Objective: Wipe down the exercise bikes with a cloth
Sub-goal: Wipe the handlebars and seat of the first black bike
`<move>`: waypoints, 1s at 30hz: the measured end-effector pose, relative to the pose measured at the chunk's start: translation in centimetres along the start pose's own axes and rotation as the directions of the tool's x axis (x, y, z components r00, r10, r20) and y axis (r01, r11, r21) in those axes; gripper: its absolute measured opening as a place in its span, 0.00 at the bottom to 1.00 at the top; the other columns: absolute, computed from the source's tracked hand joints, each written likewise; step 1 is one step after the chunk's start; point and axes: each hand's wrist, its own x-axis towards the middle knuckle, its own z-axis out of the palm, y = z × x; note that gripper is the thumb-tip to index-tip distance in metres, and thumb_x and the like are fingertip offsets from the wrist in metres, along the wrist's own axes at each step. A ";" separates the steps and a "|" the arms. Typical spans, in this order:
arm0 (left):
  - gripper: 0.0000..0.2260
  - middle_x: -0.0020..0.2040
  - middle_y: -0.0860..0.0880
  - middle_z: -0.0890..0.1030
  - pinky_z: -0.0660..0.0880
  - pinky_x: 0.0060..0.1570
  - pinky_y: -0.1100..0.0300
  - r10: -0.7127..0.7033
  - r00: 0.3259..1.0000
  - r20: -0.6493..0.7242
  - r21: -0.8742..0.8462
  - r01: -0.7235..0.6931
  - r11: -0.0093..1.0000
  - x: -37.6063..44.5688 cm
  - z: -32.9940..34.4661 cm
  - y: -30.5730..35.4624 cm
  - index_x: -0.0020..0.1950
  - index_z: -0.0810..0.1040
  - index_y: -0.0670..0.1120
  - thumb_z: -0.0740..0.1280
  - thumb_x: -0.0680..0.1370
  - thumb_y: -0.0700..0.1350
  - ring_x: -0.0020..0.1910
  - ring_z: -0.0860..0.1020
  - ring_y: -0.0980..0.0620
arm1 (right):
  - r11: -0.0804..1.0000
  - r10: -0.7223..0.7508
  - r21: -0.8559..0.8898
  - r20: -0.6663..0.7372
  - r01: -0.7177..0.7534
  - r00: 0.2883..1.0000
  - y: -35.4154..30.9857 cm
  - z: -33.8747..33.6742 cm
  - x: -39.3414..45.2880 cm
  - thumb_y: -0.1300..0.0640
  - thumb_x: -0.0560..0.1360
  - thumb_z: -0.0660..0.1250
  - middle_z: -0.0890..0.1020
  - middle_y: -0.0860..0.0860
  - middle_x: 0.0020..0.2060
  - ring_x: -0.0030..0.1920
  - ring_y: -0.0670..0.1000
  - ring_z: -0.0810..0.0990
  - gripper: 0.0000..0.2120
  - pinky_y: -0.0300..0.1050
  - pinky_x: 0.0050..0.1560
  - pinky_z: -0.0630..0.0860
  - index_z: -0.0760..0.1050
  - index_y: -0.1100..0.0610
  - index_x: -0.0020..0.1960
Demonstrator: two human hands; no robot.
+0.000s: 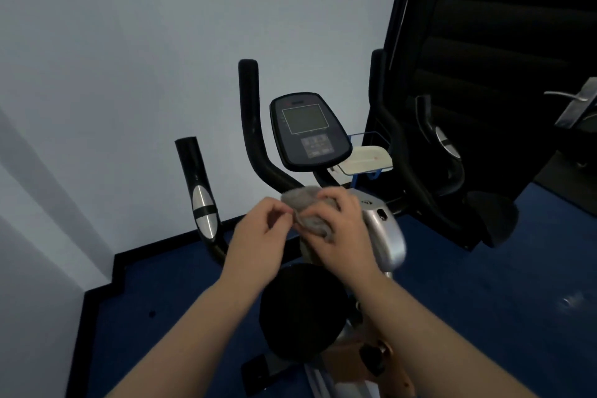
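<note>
Partly hidden cloth (310, 207), right hand (342, 229) covering

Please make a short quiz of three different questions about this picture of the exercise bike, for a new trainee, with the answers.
1. True or false: both hands touch the grey cloth.
2. Multiple choice: the console screen looks A) lit with numbers, B) dark and blank, C) covered by the cloth.
3. Short answer: what black part of the bike sits just below the forearms?

Key
1. True: the left hand pinches its edge and the right hand lies on it, over the silver housing.
2. B.
3. The saddle.
</note>
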 end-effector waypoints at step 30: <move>0.05 0.44 0.62 0.79 0.71 0.42 0.66 0.037 0.996 0.084 0.228 -0.055 0.972 -1.3 -0.2 -1.1 0.49 0.73 0.62 0.60 0.76 0.53 0.44 0.75 0.65 | 0.971 0.095 0.230 -0.102 -0.069 0.990 1.4 -1.3 -2.6 0.64 0.68 0.74 0.78 0.45 0.47 0.47 0.46 0.80 0.14 0.41 0.45 0.78 0.82 0.49 0.49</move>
